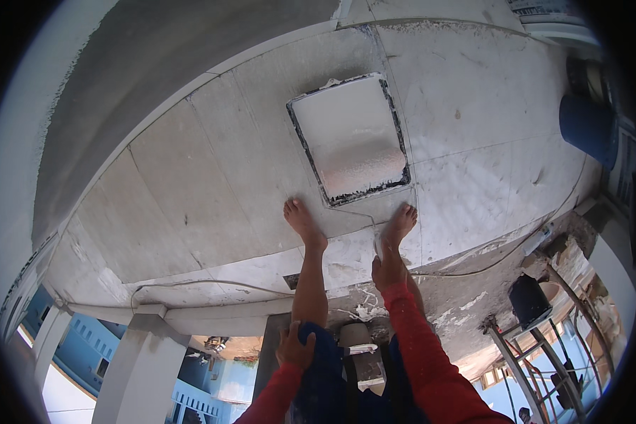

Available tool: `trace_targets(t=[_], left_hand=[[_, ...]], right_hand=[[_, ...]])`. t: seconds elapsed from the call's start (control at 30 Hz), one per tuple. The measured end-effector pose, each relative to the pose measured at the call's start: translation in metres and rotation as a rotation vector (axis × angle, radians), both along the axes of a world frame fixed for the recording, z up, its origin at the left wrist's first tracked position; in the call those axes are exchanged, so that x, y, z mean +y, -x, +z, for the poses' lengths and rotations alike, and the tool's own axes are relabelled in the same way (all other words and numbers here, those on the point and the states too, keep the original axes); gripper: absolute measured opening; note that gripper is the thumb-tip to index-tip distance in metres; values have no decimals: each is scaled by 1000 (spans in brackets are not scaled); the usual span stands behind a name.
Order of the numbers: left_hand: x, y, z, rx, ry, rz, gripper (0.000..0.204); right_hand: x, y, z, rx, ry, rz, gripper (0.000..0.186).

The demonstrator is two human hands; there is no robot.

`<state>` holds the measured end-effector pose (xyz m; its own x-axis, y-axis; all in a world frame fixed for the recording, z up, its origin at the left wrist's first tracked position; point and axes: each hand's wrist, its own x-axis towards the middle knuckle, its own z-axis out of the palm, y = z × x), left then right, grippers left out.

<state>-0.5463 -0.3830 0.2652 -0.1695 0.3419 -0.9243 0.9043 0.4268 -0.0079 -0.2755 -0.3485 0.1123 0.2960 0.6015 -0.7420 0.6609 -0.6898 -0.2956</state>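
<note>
From afar I see the right hand (389, 272), just nearer than the paint tray (369, 192), fingers clasping the handle (377, 247) of the paint roller (364, 169) in that tray's near end, the left hand (295, 348) resting loosely spread at the knee (312, 311).

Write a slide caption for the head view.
Right hand grips a roller lying in a paint tray; left hand rests on the left leg.

Head-worn fisheye, facing down (edges bowed), well above bare feet (305, 225) and floor (219, 169).
</note>
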Motion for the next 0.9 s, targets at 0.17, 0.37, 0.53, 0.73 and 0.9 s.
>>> trace_targets(t=[0.17,0.37,0.53,0.73,0.9], left_hand=[[-13,7,-7,0,-69,-49,57],[1,-6,-2,5,-18,5,57],[-3,-2,-4,16,-15,-6,58],[-1,-5,3,-32,-39,22,59],[1,-5,-1,20,21,-33,59]], right_hand=[[-2,-3,-8,-27,-82,32,58],[69,-9,8,-14,135,34,57],[-7,6,14,-34,22,9,58],[42,3,-17,-2,28,-35,57],[-7,8,2,-91,-98,10,53]])
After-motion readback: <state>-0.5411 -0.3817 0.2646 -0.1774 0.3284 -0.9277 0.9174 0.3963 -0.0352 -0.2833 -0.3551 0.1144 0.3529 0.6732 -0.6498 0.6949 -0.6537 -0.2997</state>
